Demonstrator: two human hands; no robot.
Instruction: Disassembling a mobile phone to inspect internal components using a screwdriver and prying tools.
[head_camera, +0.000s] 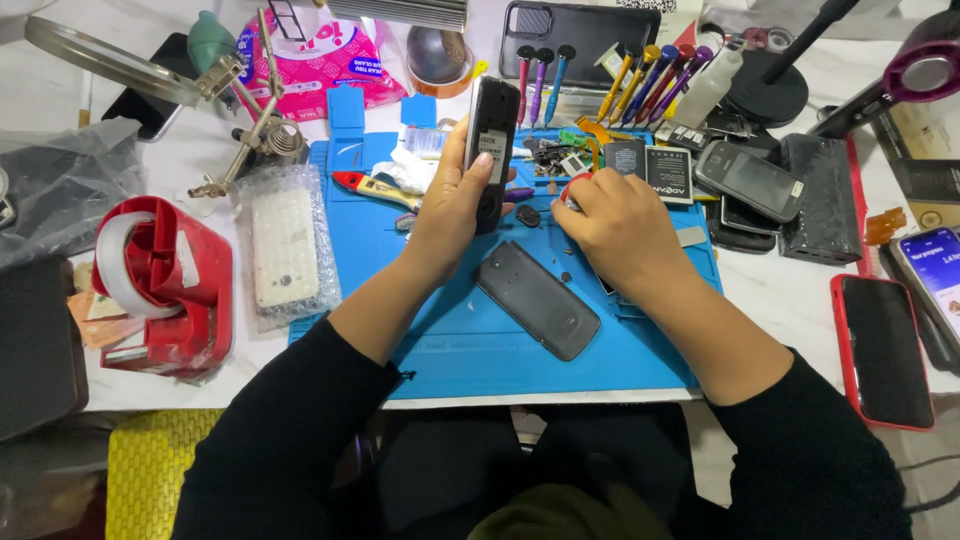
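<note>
**Opened handset held upright over the mat**

I see my left hand (452, 205) clamped around the small black handset (493, 150), tilting its open back toward me. My right hand (622, 228) curls fingers-down on the blue repair mat (470, 340), its pinch hidden; the back cover (537, 299) lies between.

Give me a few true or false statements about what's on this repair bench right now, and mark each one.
1. The left hand holds a dark phone body upright. True.
2. A black back cover lies on the blue mat. True.
3. The tape dispenser is green. False: it is red.
4. The right hand rests on the red-cased phone. False: that phone lies apart, by the table's right edge.
</note>
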